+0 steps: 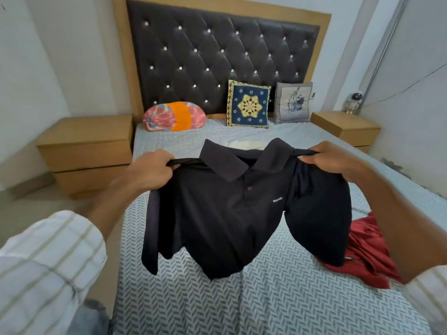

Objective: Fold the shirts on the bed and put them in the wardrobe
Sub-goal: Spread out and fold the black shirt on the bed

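A black polo shirt hangs spread in the air above the bed, collar up and front toward me. My left hand grips its left shoulder seam and my right hand grips the right shoulder. The shirt's hem just reaches the patterned sheet. A crumpled red shirt lies on the bed at the right, partly under the black shirt's sleeve. A pale garment shows behind the collar, mostly hidden.
Three cushions lean at the tufted headboard: a pink-orange bolster, a blue patterned one and a grey one. Wooden nightstands stand left and right of the bed. A small astronaut figure sits on the right one.
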